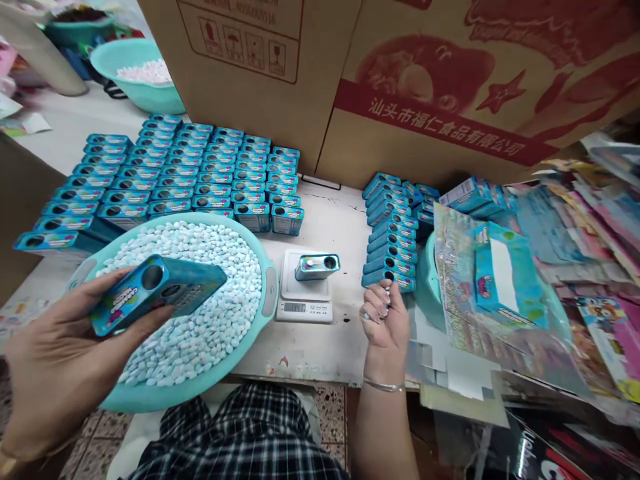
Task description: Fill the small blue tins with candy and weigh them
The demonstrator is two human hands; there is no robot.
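Tin (157, 291) sits tilted in her left hand (60, 363), gripped over the basin (270, 293) of pellets; right hand (384, 319) is curled loosely near the scale (305, 293). Tilted further, pellets could spill through its hole.

Before me rise cardboard cartons (425, 80); far left, a second basin (135, 77) holds, I think, white candies.

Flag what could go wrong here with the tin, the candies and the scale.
1. The left hand holds a blue rectangular tin tilted over the teal round basin of white candies; it may spill candies.
2. The right hand, closed by the stacked blue tins, could topple them.
3. A small blue tin on the white digital scale might get knocked.
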